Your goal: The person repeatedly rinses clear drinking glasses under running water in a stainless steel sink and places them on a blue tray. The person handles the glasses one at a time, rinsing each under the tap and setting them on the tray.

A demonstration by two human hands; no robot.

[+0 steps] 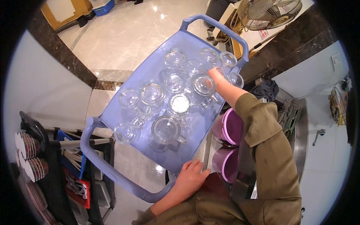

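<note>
In front of me stands a blue-purple plastic trolley (pixel 180 157), its top tray carrying several clear glass vessels, some with side handles. My right hand (pixel 216 73) reaches in among them near the far right side, beside a round glass vessel (pixel 204 85). Its fingers are mostly hidden by glass, so its grip cannot be made out. Nothing is held in my left hand (pixel 192 175), which lies at the tray's near corner with the fingers slightly apart. A large glass vessel with a handle (pixel 166 130) sits closest to that hand.
Two pink-purple buckets (pixel 229 166) stand right of the trolley, beside a metal counter. At left, a dark shelf cart (pixel 53 168) holds stacked bowls, plates and a red tray (pixel 81 194). Dark cloth (pixel 264 89) lies at right. A fan (pixel 270 14) stands beyond the trolley.
</note>
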